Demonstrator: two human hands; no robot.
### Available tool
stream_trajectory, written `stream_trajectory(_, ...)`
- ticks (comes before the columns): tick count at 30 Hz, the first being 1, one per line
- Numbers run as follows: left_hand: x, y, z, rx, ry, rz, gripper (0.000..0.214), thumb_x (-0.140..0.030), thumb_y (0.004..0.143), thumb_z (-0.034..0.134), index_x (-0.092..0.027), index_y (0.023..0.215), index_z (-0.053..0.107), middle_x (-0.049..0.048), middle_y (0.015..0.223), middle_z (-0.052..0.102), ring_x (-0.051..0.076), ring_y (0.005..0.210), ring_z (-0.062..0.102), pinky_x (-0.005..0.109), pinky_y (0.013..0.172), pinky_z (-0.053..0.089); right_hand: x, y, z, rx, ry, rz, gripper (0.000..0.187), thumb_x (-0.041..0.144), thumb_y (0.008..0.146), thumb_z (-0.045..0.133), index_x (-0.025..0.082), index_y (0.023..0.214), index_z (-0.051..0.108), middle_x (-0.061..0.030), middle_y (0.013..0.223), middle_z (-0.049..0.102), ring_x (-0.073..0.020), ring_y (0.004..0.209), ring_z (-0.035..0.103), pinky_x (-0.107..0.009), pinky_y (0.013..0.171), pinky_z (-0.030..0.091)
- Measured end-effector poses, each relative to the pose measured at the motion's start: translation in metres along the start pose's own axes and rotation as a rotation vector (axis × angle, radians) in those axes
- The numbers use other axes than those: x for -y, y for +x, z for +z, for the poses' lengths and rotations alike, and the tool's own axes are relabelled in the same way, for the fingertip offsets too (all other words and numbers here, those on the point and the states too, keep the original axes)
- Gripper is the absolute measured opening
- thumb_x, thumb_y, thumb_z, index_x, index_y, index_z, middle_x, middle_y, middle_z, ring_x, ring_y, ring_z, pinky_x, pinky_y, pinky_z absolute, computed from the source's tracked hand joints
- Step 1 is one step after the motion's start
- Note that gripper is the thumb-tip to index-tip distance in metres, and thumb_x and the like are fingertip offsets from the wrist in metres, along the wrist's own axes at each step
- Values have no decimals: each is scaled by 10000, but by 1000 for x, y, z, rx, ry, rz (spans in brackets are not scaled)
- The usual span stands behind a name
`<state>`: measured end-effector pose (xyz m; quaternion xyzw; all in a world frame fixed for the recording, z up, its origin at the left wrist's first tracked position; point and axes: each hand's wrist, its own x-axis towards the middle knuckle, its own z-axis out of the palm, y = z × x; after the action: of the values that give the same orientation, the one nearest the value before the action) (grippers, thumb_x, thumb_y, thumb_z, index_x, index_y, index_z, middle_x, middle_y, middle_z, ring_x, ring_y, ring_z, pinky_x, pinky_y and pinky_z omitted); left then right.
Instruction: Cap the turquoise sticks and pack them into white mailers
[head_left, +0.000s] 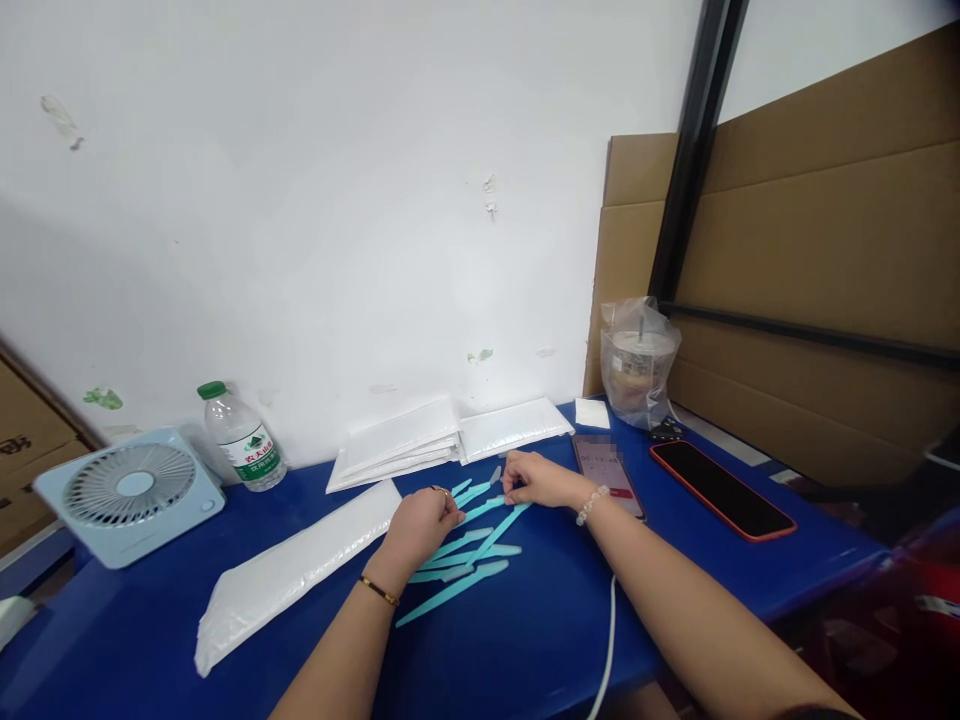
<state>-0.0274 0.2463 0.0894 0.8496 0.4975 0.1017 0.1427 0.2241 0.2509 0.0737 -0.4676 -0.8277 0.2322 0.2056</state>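
From 7 o'clock the left forearm reaches in over the desk, from 4 o'clock the right forearm, backs of the hands upward. At 6 o'clock teal sticks lie in a loose, overlapping spread, slim and tapered, some paler at one end. The right hand pinches one stick; the left hand curls narrow beside it, its grip impossible to tell.

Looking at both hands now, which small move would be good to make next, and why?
Perhaps raise the turquoise piece between the left hand and the right hand slightly. It appears to run from one to the other, though the grip is unclear, and other turquoise pieces lie close by, some overlapping.
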Motion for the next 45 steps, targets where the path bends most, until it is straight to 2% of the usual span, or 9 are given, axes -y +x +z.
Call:
stream_trajectory(5, 10, 0, -11, -94, 17, -38, 202, -399, 784, 530, -210, 775, 603, 2, 739, 616, 151, 683, 544, 255, 572, 306, -6, -10, -15, -109, 41, 88, 196, 354, 710, 685, 181, 794, 647, -18, 855, 538, -142, 740, 501, -237, 640, 385)
stream_trajectory(11, -15, -9, -11, -39, -127, 32, 321, -494, 794, 486, -212, 844, 632, 15, 798, 619, 154, 700, 543, 252, 572, 331, -5, -18, -19, 117, -3, 15, 237, 352, 623, 752, 196, 788, 683, -14, 868, 542, -152, 784, 517, -241, 682, 393)
stream_trajectory(17, -31, -14, 3, 47, -146, 165, 243, -434, 778, 539, -225, 833, 651, -3, 778, 630, 151, 720, 548, 243, 593, 337, 5, -15, -18, 121, 78, -43, 225, 382, 679, 708, 177, 765, 674, -13, 841, 539, -130, 724, 500, -219, 610, 385)
stream_trajectory(22, -21, -9, 2, 13, -80, 159, 179, -324, 809, 497, -208, 756, 623, 2, 752, 625, 143, 705, 542, 246, 608, 339, 3, -12, -16, 41, 110, -48, 223, 386, 693, 699, 175, 757, 662, -12, 827, 541, -130, 719, 496, -224, 614, 386)
stream_trajectory(26, -2, -6, -9, -22, 10, 41, 147, -301, 790, 510, -209, 761, 621, 16, 785, 628, 157, 722, 548, 261, 624, 349, -11, -13, -17, -51, 90, 80, 255, 414, 704, 680, 170, 768, 643, -27, 839, 547, -149, 737, 513, -243, 632, 408)
stream_trajectory(31, 12, -5, -10, -111, -38, 11, 297, -360, 779, 531, -215, 1030, 599, 58, 1031, 603, 224, 978, 521, 312, 803, 403, -13, -9, -11, -162, -88, 18, 411, 466, 746, 637, 232, 1083, 615, -71, 1104, 543, -227, 1016, 491, -350, 881, 397)
stream_trajectory(36, 10, -3, 0, -116, -104, 39, 460, -396, 840, 455, -224, 1266, 480, 81, 1226, 507, 251, 1134, 427, 359, 939, 365, -10, 2, 3, -108, -199, -71, 399, 387, 912, 404, 250, 1269, 516, -81, 1329, 470, -251, 1233, 368, -420, 1032, 283)
stream_trajectory(42, 12, -4, 0, -21, -145, 130, 328, -367, 838, 471, -258, 1121, 597, 44, 1117, 559, 214, 1046, 479, 327, 914, 384, -7, -7, -5, 24, -151, -108, 366, 371, 918, 392, 245, 1202, 586, -56, 1299, 519, -222, 1186, 447, -370, 1012, 331)
stream_trajectory(45, 9, -7, -6, -7, -166, 143, 360, -373, 821, 502, -256, 1153, 577, 47, 1130, 554, 210, 1050, 486, 309, 897, 389, 2, -16, -13, 1, -152, -108, 330, 372, 909, 423, 257, 1149, 618, -48, 1256, 547, -226, 1178, 440, -369, 993, 328)
